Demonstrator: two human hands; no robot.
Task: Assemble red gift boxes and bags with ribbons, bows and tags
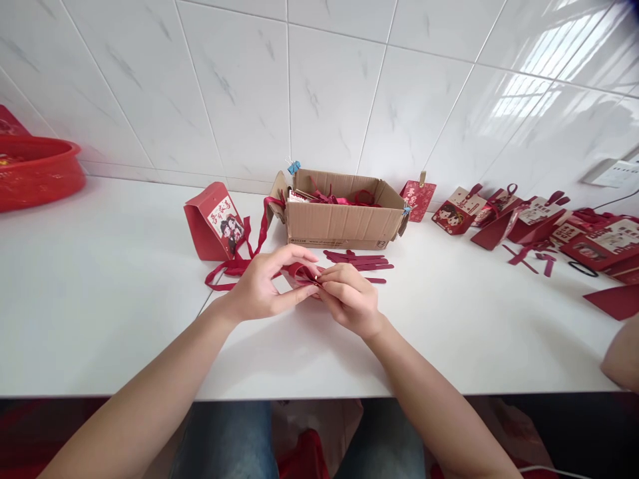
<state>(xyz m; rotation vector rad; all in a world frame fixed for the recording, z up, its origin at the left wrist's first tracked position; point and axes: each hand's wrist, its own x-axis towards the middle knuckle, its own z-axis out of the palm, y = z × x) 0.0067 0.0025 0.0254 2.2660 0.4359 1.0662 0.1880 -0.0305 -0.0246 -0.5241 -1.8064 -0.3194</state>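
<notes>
Between my hands is a red paper gift box (300, 271), mostly hidden by my fingers, with its curved red edge showing. My left hand (264, 283) curls around its left side, thumb below and fingers above. The fingertips of my right hand (352, 296) pinch at its right end, where a small shiny spot shows. Just left of my left hand lies a loose tangle of red ribbon (234, 267). Behind my hands, several dark red strips (362, 260) lie in a loose pile on the white table (144, 319).
A cardboard box (344, 225) with red ribbons inside stands at the wall. A red gift box (212, 223) stands left of it. Folded boxes (536, 223) and another person's arm (624, 356) are at right. A red basin (37, 173) sits far left.
</notes>
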